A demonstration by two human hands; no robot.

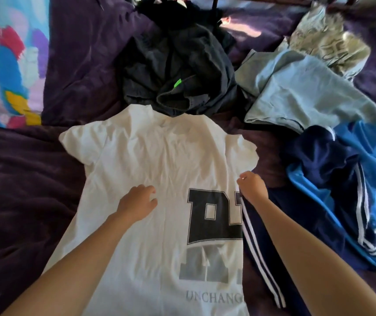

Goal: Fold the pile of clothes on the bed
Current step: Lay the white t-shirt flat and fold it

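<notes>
Far out to the left of the left hand, a bright multicoloured cover lies at the edge of the bed, whose dark purple blanket carries everything else. The left hand rests flat on the white T-shirt, fingers loosely spread and gripping nothing – it looks to be pinning or smoothing the cloth. The shirt lies spread out with its long axis running straight away from the person: hem nearest the body, collar at the far end, one short sleeve out to either side beyond the hands. Past the collar, ahead of both hands, sits a crumpled dark grey garment with a small green tag.

The right hand is curled at the shirt's right edge, just below the sleeve, fingertips closed as if pinching the side seam (the pinch itself is too small to confirm). Under that forearm lies a navy garment with white stripes; further right are a pale blue top, a bright blue striped jacket and, far beyond, a patterned olive piece.

The coming fold likely turns on this: the right hand already sits on the edge, so the right side would be carried leftward across the long axis, toward the left hand – which anchors the middle.
</notes>
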